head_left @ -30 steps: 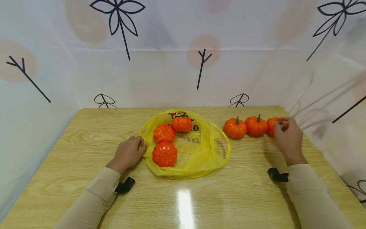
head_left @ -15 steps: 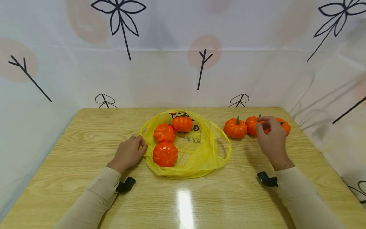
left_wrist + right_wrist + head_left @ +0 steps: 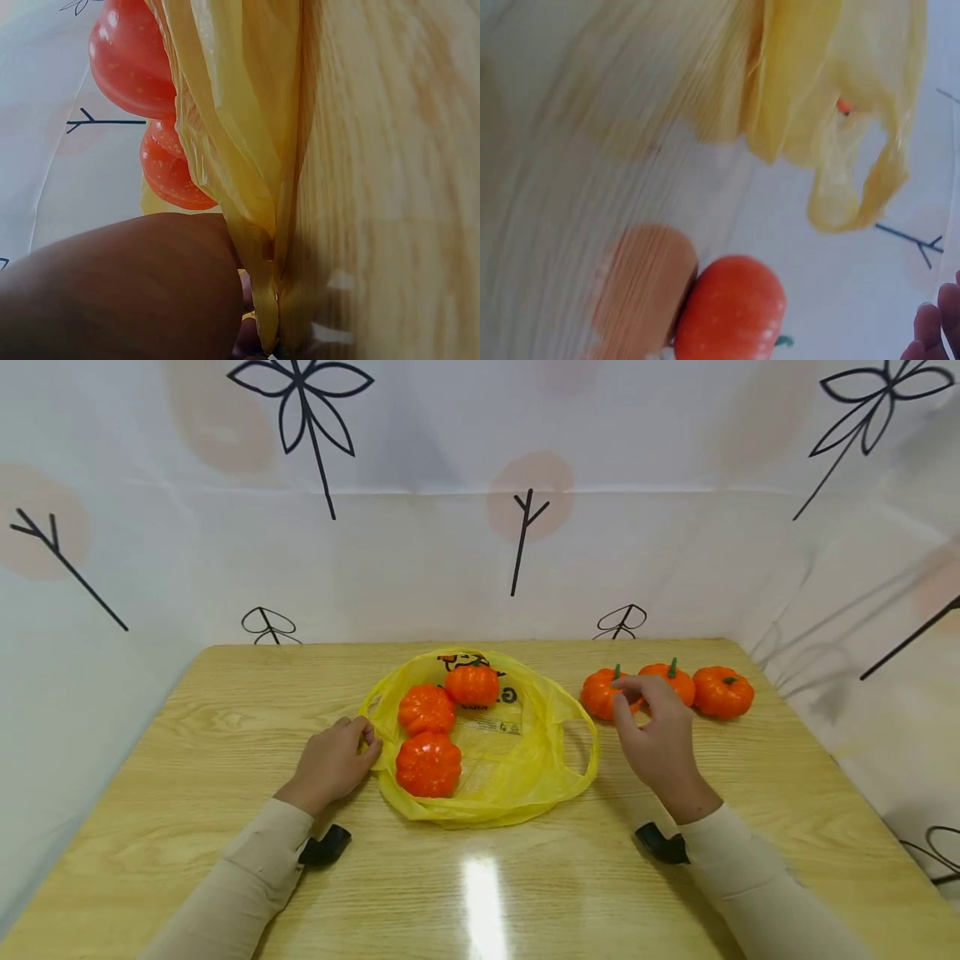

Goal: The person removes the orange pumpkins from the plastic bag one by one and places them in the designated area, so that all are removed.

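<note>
A yellow plastic bag lies spread on the table, its mouth wide. Inside it, toward the left, sit three toy pumpkins. My left hand pinches the bag's left edge by the handle; in the left wrist view the film gathers at the fingers. To the right of the bag, three more toy pumpkins with green stems stand in a row. My right hand hovers in front of the row's leftmost pumpkin, thumb and fingers apart, holding nothing. That pumpkin shows beside the fingertips in the right wrist view.
The row's middle pumpkin is partly behind my right hand, and the rightmost pumpkin is near the table's right side. A patterned white cloth hangs behind the wooden table. The bag's right handle loops toward the row.
My right hand has moved left along the row, from the rightmost pumpkin past the middle one to the leftmost. My left hand stays at the bag's edge.
</note>
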{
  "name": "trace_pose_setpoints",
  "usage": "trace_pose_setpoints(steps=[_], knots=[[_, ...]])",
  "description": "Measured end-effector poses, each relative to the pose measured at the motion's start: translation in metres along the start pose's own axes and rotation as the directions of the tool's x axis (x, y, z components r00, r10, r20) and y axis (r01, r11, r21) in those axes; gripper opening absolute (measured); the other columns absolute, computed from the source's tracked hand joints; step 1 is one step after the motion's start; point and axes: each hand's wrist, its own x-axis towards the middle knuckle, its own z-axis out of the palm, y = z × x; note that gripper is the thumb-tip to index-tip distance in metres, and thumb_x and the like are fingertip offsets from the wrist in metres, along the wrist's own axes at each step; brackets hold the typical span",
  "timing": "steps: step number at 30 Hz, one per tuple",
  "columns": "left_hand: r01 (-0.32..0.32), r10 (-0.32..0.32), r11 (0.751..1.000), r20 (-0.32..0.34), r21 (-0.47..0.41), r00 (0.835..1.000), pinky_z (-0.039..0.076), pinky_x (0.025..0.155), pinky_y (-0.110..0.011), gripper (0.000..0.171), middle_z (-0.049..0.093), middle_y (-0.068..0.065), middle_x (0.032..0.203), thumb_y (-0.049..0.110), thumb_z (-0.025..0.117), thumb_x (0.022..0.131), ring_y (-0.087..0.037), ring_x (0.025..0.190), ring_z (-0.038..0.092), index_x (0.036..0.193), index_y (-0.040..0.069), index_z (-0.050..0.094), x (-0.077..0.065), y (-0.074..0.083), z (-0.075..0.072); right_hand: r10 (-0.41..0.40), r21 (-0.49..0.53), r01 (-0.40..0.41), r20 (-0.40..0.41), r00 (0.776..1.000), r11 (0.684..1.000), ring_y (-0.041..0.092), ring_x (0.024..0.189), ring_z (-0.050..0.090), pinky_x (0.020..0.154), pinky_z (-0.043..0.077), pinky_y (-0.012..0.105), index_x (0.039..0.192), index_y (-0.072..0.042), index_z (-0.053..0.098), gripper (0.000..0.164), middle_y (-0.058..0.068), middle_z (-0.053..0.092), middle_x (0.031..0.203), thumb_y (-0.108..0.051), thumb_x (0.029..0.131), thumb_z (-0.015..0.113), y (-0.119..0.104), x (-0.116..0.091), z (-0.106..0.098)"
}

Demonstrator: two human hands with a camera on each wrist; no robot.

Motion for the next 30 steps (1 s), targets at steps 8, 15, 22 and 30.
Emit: trace_pose_setpoints(steps=[8,15,22,30], knots=[[-0.006,0.006,1.0,0.015,0.001,1.0,0.033,0.058,-0.031,0.017,0.048,-0.004,0.076,0.028,0.059,0.098,-0.02,0.06,0.044,0.088,0.015,0.054,0.0,0.002,0.0,-0.061,0.073,0.06,0.015,0.998,0.996,0.015,0.081,0.055,0.078,0.044,0.014,0.097,0.005,0.067,0.011,0.014,0.066,0.089,0.006,0.088,0.06,-0.022,-0.005,0.01],[-0.004,0.004,1.0,0.002,0.008,1.0,0.034,0.058,-0.031,0.016,0.049,-0.004,0.075,0.028,0.058,0.098,-0.02,0.059,0.045,0.088,0.015,0.055,0.0,0.003,-0.001,-0.081,0.135,0.075,0.042,0.996,0.988,0.015,0.082,0.053,0.082,0.042,0.014,0.099,0.003,0.067,0.015,0.012,0.063,0.088,0.009,0.086,0.06,-0.037,-0.006,0.022],[0.007,-0.007,1.0,0.009,0.008,1.0,0.034,0.058,-0.031,0.017,0.049,-0.004,0.076,0.028,0.058,0.097,-0.021,0.06,0.045,0.089,0.014,0.055,-0.001,0.002,-0.002,-0.124,0.182,0.11,0.068,0.99,0.977,0.018,0.083,0.056,0.081,0.042,0.018,0.1,0.001,0.068,0.016,0.01,0.064,0.088,0.007,0.087,0.061,-0.054,-0.005,0.036],[0.005,-0.005,1.0,0.002,-0.002,1.0,0.034,0.058,-0.031,0.016,0.049,-0.004,0.075,0.027,0.058,0.098,-0.021,0.06,0.044,0.089,0.014,0.056,0.0,0.001,-0.001,-0.149,0.22,0.114,0.15,0.977,0.969,0.019,0.089,0.057,0.081,0.045,0.025,0.107,-0.002,0.067,0.021,0.009,0.065,0.096,0.005,0.088,0.064,-0.067,-0.006,0.05]])
